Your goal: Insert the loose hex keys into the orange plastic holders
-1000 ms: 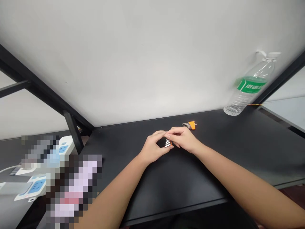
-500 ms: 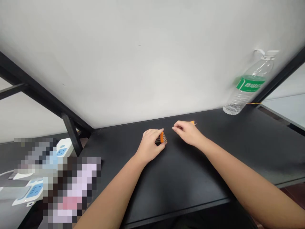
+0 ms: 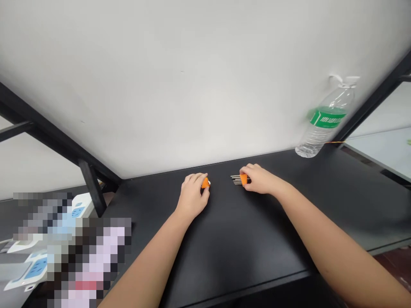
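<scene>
My left hand (image 3: pixel 192 194) is closed around a small orange block (image 3: pixel 204 183), between thumb and fingers, just above the black tabletop (image 3: pixel 234 239). A small whitish tip shows at the block's right end; the rest is hidden by the hand. My right hand (image 3: pixel 258 179) grips an orange holder (image 3: pixel 244 179) from its right side, thumb below and fingers above. Several thin metal rods (image 3: pixel 236 180) stick out of this holder to the left, towards my left hand. The two orange pieces are apart. What kind of rods they are is too small to tell.
A clear plastic bottle (image 3: pixel 324 122) with a green label stands at the back right against the white wall (image 3: pixel 192 85). Black frame bars (image 3: pixel 93 184) border both sides. At left lie white power strips (image 3: pixel 40 266) with blue sockets, near blurred-out items.
My right hand has turned and now grips an orange holder with rods, where it was pinched before. My left hand has shifted left with an orange piece. The view has tilted slightly.
</scene>
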A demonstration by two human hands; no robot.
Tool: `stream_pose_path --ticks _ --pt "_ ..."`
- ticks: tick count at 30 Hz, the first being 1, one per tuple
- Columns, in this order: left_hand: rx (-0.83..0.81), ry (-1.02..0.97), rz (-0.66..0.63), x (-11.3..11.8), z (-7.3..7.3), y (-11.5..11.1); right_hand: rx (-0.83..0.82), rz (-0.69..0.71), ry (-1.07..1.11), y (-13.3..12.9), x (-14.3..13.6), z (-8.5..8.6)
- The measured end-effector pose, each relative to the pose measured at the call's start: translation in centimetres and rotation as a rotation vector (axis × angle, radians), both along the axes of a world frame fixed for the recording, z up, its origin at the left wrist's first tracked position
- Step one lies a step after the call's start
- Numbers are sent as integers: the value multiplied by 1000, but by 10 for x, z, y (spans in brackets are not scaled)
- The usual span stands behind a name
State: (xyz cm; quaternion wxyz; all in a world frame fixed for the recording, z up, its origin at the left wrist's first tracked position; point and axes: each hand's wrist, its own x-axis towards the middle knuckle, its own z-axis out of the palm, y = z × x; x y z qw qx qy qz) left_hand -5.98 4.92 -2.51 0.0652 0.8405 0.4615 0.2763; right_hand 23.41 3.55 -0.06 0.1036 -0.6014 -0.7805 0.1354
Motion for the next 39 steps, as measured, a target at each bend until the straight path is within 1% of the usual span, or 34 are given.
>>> stream_pose_path --ticks 2,4,5,8,10,12,15,17,19,21,23,28,30,34,37,39 --pt "-16 -33 -129 3 5 -5 44 70 19 -5 -16 0" --pt "-28 -10 -254 7 12 -11 88 172 53 -10 -31 0" --pt "-19 16 -275 8 15 -14 101 221 83 -12 -37 0" --pt "-22 78 -252 11 21 -19 81 318 223 -16 -50 -3" --pt "-63 105 -257 11 23 -20 13 347 349 -17 -54 -6" --pt "-112 120 -289 10 22 -19 -77 357 471 -15 -56 -9" --pt "-153 99 -338 10 20 -18 -207 315 678 -12 -56 -14" --pt "-167 68 -360 11 19 -18 -317 275 876 -11 -57 -16" --pt "-177 42 -371 13 19 -19 -444 254 1064 -11 -58 -15" --pt "-172 20 -367 14 19 -20 -527 245 1174 -12 -59 -14" --pt "-181 5 -366 15 19 -21 -547 241 1197 -13 -59 -11" --pt "-210 -16 -355 17 19 -23 -529 251 1159 -16 -59 -7" --pt "-204 -24 -342 17 20 -23 -493 250 1158 -17 -60 -6" --pt "-190 -48 -335 18 24 -25 -448 188 1133 -18 -62 -5" --pt "-196 -57 -339 19 26 -27 -479 153 1127 -19 -62 -4" --pt "-197 -51 -333 19 26 -27 -490 166 1133 -20 -62 -3"
